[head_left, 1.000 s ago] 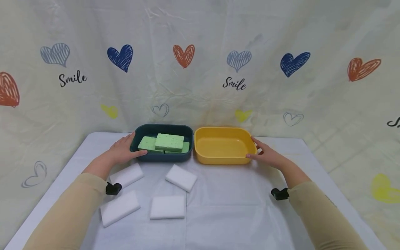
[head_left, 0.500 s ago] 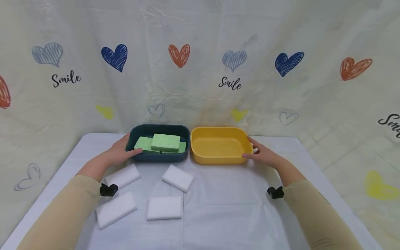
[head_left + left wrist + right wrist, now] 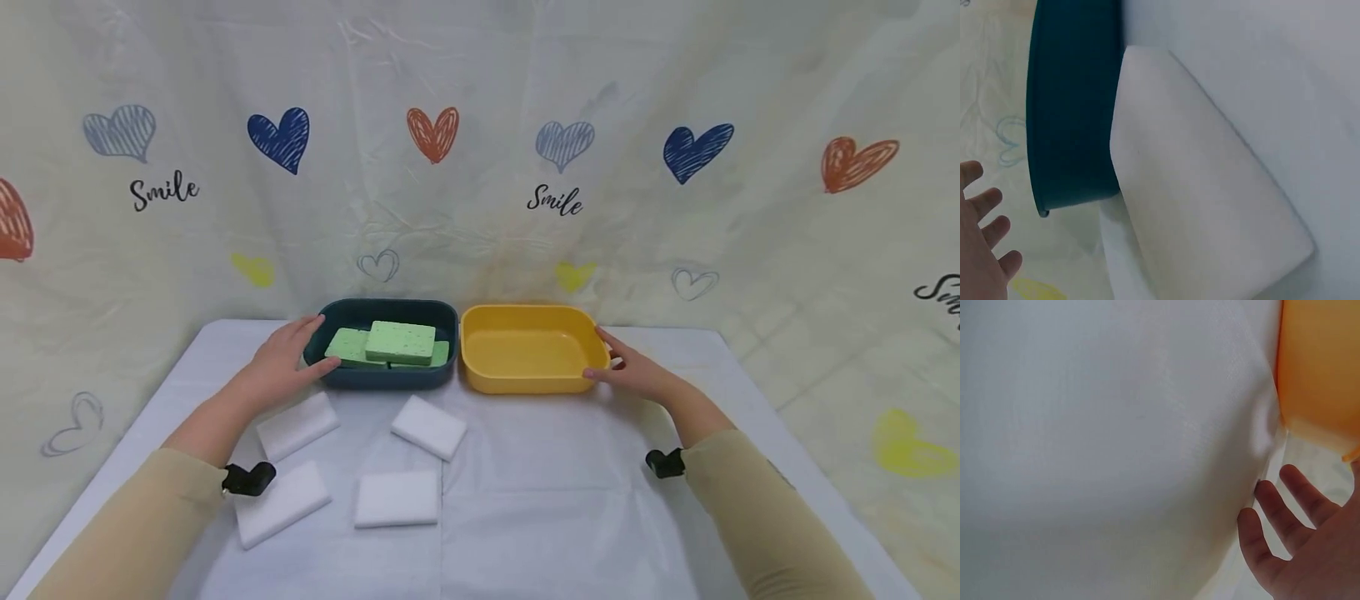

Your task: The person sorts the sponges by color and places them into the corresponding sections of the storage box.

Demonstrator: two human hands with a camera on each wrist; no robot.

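Note:
A dark teal plastic bin (image 3: 386, 380) holds three pale green, pitted sponge-like blocks (image 3: 401, 342), one lying across the other two. My left hand (image 3: 279, 362) is at its left end, thumb and fingers spread; in the left wrist view the fingers (image 3: 996, 230) stand apart from the bin wall (image 3: 1072, 106). Beside it sits a yellow bin (image 3: 528, 386) with nothing inside. My right hand (image 3: 637, 372) touches its right end, thumb at the front rim and index finger at the side. The other right fingers (image 3: 1282, 515) spread loosely below, away from the wall.
Several white foam-like blocks lie in front of the teal bin: one near its left corner (image 3: 298, 425), one partly under the left wrist in view (image 3: 288, 504), and two more rightward, a tilted block (image 3: 427, 427) and a squared one (image 3: 396, 500). A heart-printed sheet (image 3: 480, 208) hangs behind.
My left hand has loosened from the teal bin and drawn back a little, its fingers lifting off the end. The right hand keeps its place at the yellow bin. The head view shifted slightly.

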